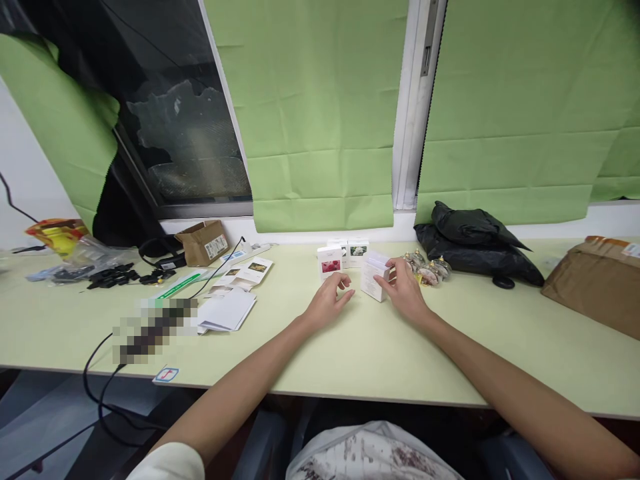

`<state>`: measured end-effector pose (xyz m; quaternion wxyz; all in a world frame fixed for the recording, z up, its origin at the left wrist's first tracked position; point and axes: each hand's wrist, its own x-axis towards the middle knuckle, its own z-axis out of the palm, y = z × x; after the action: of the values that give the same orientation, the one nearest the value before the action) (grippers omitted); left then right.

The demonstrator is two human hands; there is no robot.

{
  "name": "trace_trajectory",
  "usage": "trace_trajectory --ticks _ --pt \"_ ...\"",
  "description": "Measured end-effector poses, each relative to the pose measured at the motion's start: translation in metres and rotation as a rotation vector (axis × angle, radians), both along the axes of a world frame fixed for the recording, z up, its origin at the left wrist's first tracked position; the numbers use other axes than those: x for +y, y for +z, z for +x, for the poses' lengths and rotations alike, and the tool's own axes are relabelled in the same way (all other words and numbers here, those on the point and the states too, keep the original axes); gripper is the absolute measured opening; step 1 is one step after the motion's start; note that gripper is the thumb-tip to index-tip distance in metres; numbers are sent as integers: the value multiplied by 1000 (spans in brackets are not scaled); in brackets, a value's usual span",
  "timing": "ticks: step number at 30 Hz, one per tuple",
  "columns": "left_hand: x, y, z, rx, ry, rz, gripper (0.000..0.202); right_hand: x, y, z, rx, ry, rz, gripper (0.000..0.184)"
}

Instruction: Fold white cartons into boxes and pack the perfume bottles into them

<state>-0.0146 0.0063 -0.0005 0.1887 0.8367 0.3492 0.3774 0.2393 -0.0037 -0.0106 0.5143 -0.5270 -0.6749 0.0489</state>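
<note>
My right hand [404,288] grips a small white box [373,279] by its right side, thumb on the near face. The box stands upright on the table, its printed side towards me. To its left, my left hand [330,300] is held with fingers curved and thumb apart, nothing in it. Just behind that hand stands a white box with a red flower picture [329,261]. Further back is a white box with a white flower picture [359,251], beside another partly hidden one. Several small glass bottles with gold tops [434,271] lie right of my right hand.
Flat white cartons [230,310] and a black cable lie to the left on the pale table [320,360]. An open cardboard box [204,244] stands behind them. Black plastic bags [475,243] and a brown parcel [597,283] sit at the right. Green curtains hang behind.
</note>
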Motion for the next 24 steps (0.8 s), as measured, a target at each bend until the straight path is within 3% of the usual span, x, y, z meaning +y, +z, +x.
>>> trace_trajectory --ticks 4,11,16,20,24 --pt "-2 -1 1 -1 -45 -45 29 -9 5 -7 -15 115 -13 40" --pt "-6 -2 10 -73 -25 -142 74 -28 14 -21 -36 420 -70 40" --pt "3 -9 16 -124 31 -156 68 -31 15 -26 17 555 -118 39" --pt "17 -16 13 -128 96 -148 42 -22 10 -22 82 406 -130 30" --pt "25 -20 9 -183 1 -195 43 -7 1 -13 128 204 -116 51"
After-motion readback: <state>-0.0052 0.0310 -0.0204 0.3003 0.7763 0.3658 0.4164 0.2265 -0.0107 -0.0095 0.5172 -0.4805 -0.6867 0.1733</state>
